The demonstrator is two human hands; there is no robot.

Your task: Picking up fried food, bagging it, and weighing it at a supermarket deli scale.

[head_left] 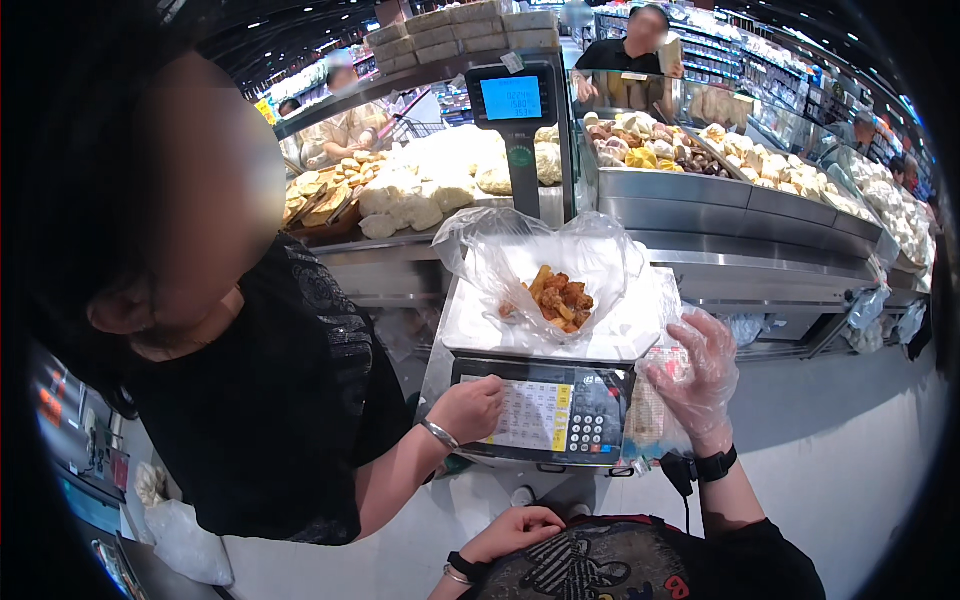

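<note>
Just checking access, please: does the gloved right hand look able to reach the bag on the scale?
Probably yes: the right hand is beside the scale, and nothing visible blocks its way to the bag.

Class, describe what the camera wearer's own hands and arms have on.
The right hand wears a clear plastic glove, with a black wristband and a dark cable near it. The left hand shows no glove; its wrist has a black band and silver bangle. The right sleeve is short and black.
</note>
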